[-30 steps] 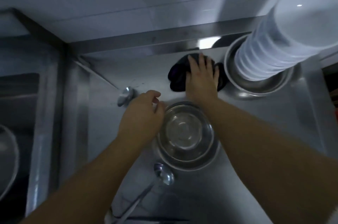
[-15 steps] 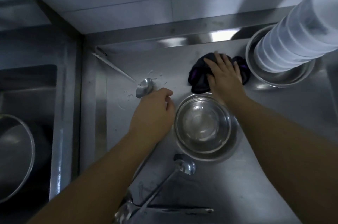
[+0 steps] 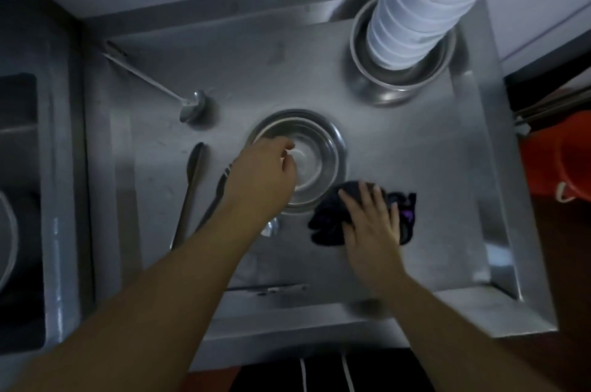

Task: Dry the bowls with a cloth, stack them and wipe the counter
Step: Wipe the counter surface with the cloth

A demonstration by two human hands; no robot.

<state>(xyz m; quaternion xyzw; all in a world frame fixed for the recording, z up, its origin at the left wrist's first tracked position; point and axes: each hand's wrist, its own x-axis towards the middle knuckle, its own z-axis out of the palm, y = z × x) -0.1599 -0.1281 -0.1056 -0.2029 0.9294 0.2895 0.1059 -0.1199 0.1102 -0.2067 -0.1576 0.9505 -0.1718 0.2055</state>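
Steel bench [image 3: 399, 148] beside a sink basin fills the view, and against the frame half a second earlier the dark cloth has travelled from the back, by the stacked bowls, to the front right of the single bowl. At far left a ladle [image 3: 192, 107] lies with its handle running toward the back corner, and a dark spoon [image 3: 192, 187] lies nearer the front edge. The left hand [image 3: 262, 177] reaches in over the near-left rim of the steel bowl [image 3: 307, 148], fingers loosely curled at the rim; whether they grip it cannot be told. The right hand [image 3: 374, 225] presses flat on the cloth [image 3: 329, 225], fingers spread wide, the cloth just beside the bowl. A stack of white bowls [image 3: 425, 1] stands in a steel basin [image 3: 377, 84] at back right.
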